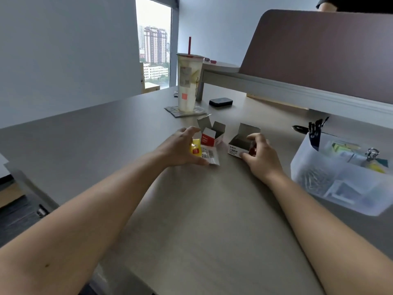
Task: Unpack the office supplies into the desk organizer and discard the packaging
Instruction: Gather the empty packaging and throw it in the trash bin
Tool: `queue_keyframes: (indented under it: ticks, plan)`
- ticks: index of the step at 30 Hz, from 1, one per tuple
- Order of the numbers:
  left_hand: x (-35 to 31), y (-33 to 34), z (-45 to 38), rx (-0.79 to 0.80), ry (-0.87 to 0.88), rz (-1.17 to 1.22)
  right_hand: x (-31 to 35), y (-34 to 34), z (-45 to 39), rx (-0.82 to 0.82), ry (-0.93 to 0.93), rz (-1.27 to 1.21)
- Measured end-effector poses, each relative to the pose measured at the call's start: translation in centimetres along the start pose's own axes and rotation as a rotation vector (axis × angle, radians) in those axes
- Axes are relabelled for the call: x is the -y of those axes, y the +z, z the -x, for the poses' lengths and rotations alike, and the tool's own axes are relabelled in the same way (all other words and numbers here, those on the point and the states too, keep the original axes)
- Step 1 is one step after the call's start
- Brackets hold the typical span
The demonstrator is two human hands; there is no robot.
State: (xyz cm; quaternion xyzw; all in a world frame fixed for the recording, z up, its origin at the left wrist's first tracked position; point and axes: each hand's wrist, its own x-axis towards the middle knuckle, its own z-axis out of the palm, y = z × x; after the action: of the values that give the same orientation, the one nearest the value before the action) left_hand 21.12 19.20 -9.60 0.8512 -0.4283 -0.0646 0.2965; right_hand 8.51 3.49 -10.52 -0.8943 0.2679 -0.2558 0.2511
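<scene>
The right hand (pixel 260 155) pinches the open white box (pixel 239 145) on the desk (pixel 212 209); the left hand (pixel 180 145), fingers spread, reaches over the yellow packet (pixel 196 149) beside the red box (pixel 210 139). The organizer (pixel 340 182) sits right.

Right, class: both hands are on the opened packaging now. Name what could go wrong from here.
1. The left hand reaches over the yellow packet, close to the opened red box; it could tip that box.
2. The right hand grips the white box, whose flap stands open; tilting it may spill any contents.
3. The tall drink cup stands just behind the boxes; a careless reach could topple it.
</scene>
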Motion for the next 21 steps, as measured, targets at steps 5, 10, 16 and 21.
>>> queue_keyframes:
  ticks: [5,10,16,21]
  plan:
    - [-1.2,1.0,-2.3,0.089,-0.005,-0.007,-1.2,-1.1,0.3,0.0,0.025,0.008]
    - [-1.3,0.7,-4.1,0.176,-0.07,-0.115,-1.7,-1.1,-0.1,0.001,0.022,-0.012]
    - [-0.8,0.5,-4.1,0.118,-0.091,-0.148,-1.4,-0.4,-0.5,-0.003,-0.003,-0.025]
    - [-0.3,0.4,-3.3,0.035,-0.044,-0.143,-0.9,0.2,-0.4,0.002,-0.033,-0.03]
